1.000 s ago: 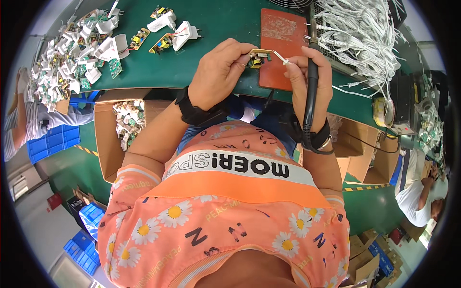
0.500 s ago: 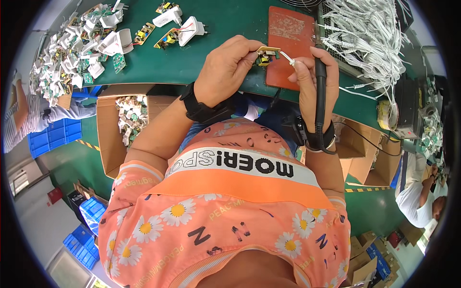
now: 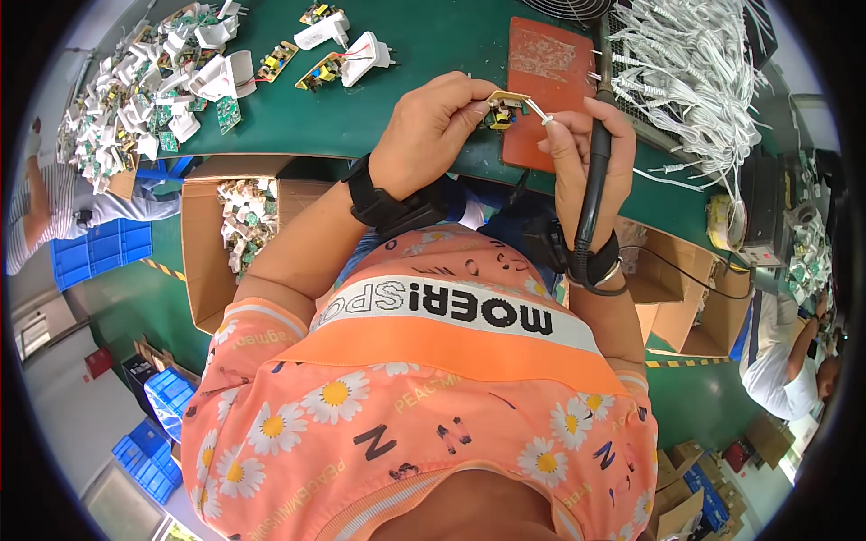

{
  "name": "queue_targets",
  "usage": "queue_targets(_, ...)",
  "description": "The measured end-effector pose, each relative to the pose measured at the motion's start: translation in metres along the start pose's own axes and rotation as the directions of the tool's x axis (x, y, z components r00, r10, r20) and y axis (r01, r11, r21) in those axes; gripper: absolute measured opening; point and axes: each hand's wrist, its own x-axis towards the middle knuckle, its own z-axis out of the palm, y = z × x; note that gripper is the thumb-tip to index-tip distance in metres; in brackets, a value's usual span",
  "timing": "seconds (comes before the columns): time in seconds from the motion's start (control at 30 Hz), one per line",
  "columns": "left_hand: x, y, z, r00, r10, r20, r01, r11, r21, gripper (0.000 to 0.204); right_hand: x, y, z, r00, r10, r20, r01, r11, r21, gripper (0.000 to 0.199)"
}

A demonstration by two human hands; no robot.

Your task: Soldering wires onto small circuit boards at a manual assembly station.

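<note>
My left hand (image 3: 431,128) pinches the edge of a small circuit board (image 3: 507,110) with yellow and dark parts, above the front part of the table. Two thin white leads run from the board to a white cable (image 3: 547,120), whose end is held between the thumb and finger of my right hand (image 3: 577,171). In the same right hand lies the black handle of a soldering iron (image 3: 595,176), its far end directed away from me. The iron's tip is hard to make out. Whether the leads are joined to the board cannot be seen.
An orange-red mat (image 3: 550,63) lies beneath the work. White cables (image 3: 686,81) are heaped at the right. White plug housings and boards (image 3: 153,90) are piled at the left; several opened adapters (image 3: 361,59) lie nearer the middle. Cardboard boxes (image 3: 207,261) stand below the table edge.
The soldering iron's handle has tilted a little, its rear end swinging left. My right hand has shifted slightly, and the leads look straighter. My left hand still holds the board.
</note>
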Motion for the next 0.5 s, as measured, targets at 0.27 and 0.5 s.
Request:
queue_targets(0.27, -0.0001, 0.0024, 0.0004, 0.992, -0.123, 0.039, 0.126, 0.988, -0.092, 0.018, -0.0005, 0.0037, 0.0008, 0.999, -0.049, -0.014, 0.048, 0.995, -0.093, 0.036)
queue_targets(0.5, -0.0027, 0.0017, 0.0038, 0.989, 0.149, -0.009, -0.145, 0.975, 0.166, 0.024, 0.0005, 0.0016, -0.0019, 0.999, 0.034, -0.006, -0.034, 0.999, 0.031, 0.035)
